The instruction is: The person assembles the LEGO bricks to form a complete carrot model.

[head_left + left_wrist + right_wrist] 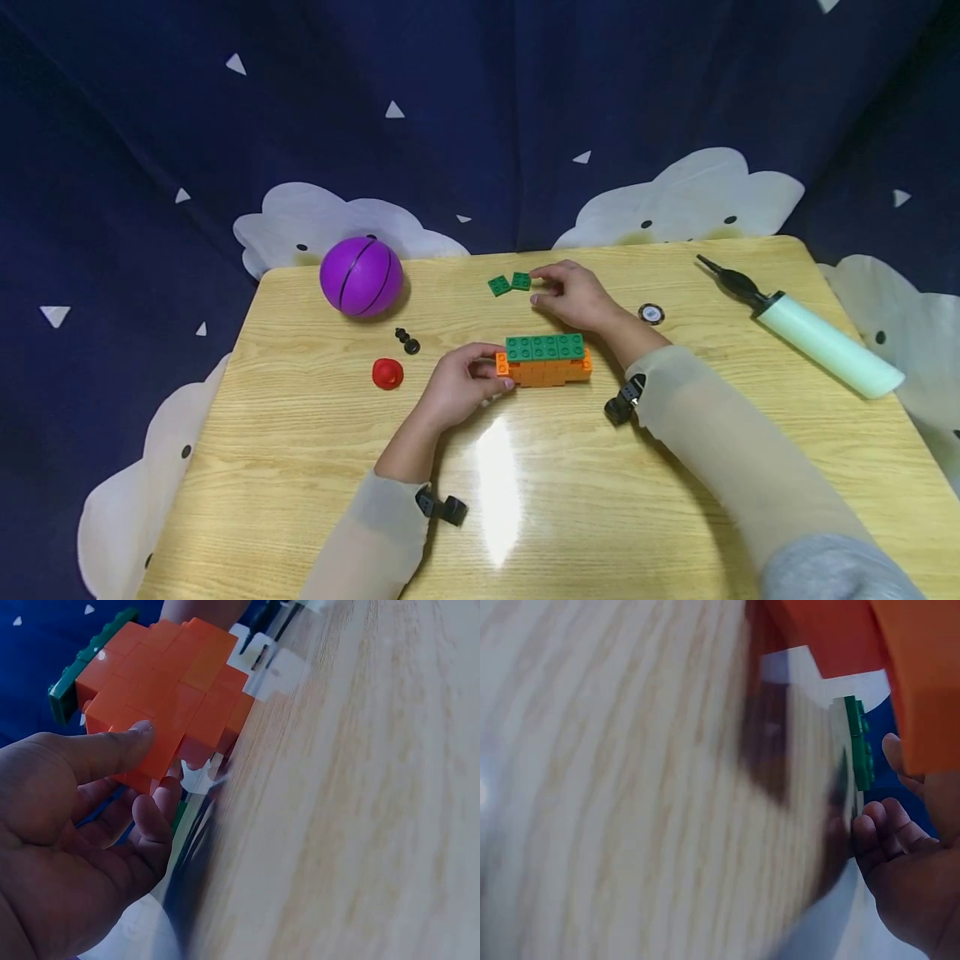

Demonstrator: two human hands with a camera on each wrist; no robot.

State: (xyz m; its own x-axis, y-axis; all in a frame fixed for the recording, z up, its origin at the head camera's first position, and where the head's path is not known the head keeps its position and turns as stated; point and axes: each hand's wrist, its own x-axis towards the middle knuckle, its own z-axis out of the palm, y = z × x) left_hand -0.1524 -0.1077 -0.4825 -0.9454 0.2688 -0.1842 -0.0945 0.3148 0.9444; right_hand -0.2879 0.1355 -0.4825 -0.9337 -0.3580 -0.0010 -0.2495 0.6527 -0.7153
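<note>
My left hand (462, 385) grips the left end of a toy-brick build, thumb on its near face. The build (543, 372) has stepped orange bricks below and a row of green bricks (544, 347) along its top. In the left wrist view the thumb presses the orange bricks (161, 690). Beyond the build, my right hand (576, 296) reaches toward two loose green bricks, thumb and fingers parted and nothing between them. Its fingertips are right at the right-hand green brick (521, 282); the other green brick (498, 286) lies just left of it.
A purple ball (362, 277) sits at the back left. Nearer are a black game piece (407, 341) and a small red hat (387, 373). Right of my right hand lies a poker chip (652, 314), then a pale green hand pump (825, 343) on the wooden table (600, 517).
</note>
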